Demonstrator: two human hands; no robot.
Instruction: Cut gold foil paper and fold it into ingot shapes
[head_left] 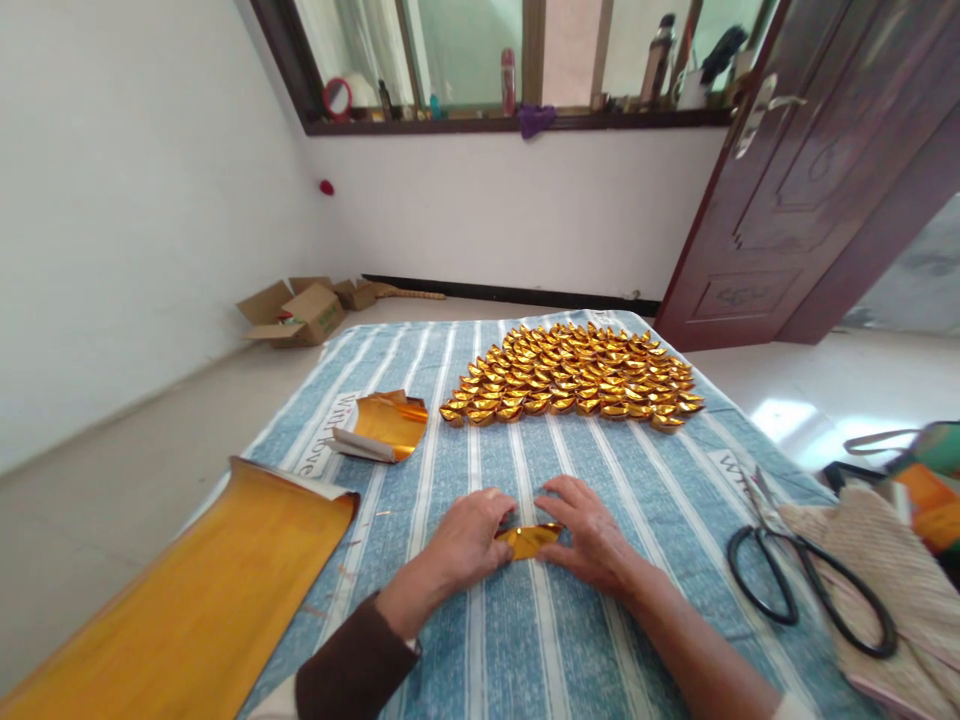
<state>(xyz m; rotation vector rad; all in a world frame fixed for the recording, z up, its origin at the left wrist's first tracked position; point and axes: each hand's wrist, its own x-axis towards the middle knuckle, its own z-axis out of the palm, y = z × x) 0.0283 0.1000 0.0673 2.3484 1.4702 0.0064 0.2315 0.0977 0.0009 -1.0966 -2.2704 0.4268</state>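
A small piece of gold foil paper (529,542), partly folded, lies between my two hands near the front middle of the table. My left hand (469,530) pinches its left end between thumb and fingers. At the other end, my right hand (585,532) grips the paper the same way, fingers curled over it. Beyond my hands, many folded gold paper ingots (577,375) sit close together in overlapping rows. To the left is a short stack of cut gold foil paper (386,425), curling at its edges. A large gold foil sheet (202,570) hangs over the table's left side.
Black-handled scissors (780,560) lie at the right on a beige cloth (885,580). A blue-and-white striped tablecloth (442,620) covers the table. An open cardboard box (300,315) stands on the floor at the back left, a dark red door (795,170) at the right.
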